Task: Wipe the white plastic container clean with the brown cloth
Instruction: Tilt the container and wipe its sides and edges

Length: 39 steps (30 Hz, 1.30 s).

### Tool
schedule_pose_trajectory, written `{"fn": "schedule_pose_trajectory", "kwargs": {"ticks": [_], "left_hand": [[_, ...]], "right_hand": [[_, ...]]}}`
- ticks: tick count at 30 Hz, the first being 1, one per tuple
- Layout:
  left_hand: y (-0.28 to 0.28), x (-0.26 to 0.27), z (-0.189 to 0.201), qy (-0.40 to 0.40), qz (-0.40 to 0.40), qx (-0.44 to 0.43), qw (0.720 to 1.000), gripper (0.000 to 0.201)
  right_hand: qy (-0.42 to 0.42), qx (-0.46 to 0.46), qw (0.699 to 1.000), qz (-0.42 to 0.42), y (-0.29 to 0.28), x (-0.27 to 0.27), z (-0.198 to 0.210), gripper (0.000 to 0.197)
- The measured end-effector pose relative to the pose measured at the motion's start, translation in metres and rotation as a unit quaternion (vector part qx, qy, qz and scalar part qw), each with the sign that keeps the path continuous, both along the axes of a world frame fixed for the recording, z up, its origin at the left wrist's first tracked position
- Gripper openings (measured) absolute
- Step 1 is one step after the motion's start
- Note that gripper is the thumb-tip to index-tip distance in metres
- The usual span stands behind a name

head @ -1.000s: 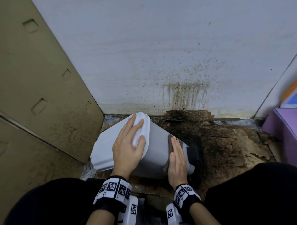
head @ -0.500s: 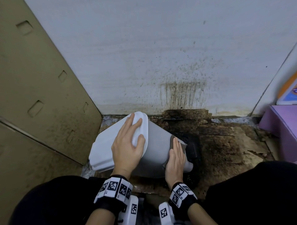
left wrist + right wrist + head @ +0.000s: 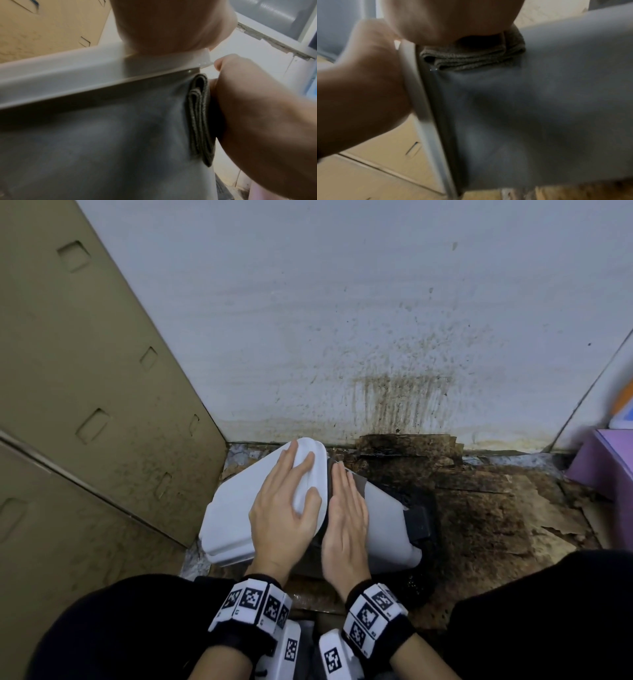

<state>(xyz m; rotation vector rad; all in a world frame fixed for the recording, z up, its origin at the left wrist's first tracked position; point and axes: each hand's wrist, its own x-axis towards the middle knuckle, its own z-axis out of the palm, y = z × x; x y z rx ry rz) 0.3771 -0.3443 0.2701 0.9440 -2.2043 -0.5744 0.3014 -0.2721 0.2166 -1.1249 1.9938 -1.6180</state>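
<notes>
The white plastic container (image 3: 387,529) lies on its side on the floor, with its lid (image 3: 233,508) facing left. My left hand (image 3: 284,501) rests flat on the lid, fingers straight and thumb near the rim. My right hand (image 3: 346,515) lies flat on the container's grey-looking side, right next to the lid rim. Under that palm it presses the folded brown cloth (image 3: 200,119) against the wall of the container (image 3: 539,108). The right wrist view shows the cloth (image 3: 471,58) bunched in several folds just below the right hand (image 3: 453,17). My hand hides most of the cloth in the head view.
A tan cardboard panel (image 3: 85,405) stands close on the left. A stained white wall (image 3: 342,320) is behind. The floor (image 3: 496,508) to the right is dirty brown with peeling patches. A black object (image 3: 416,522) sits by the container's base, a purple box (image 3: 609,467) at far right.
My right hand has slid the cloth left along the container's side, from near the base up to the lid rim. The left hand has stayed on the lid.
</notes>
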Motion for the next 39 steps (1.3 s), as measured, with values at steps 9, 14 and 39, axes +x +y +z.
{"fn": "schedule_pose_trajectory", "kwargs": {"ticks": [9,14,39], "left_hand": [[0.003,-0.001,-0.002,0.001,-0.011,-0.007,1.0,0.052],[0.006,-0.003,-0.001,0.002,-0.008,-0.014,1.0,0.052],[0.012,-0.016,-0.001,0.006,-0.014,-0.025,1.0,0.053]], "right_hand": [[-0.023,0.034,0.996,0.082,-0.002,-0.051,-0.009,0.06],[-0.046,0.075,0.994,0.058,0.005,-0.073,-0.038,0.059],[-0.13,0.05,0.989,-0.046,0.003,-0.036,-0.005,0.067]]}}
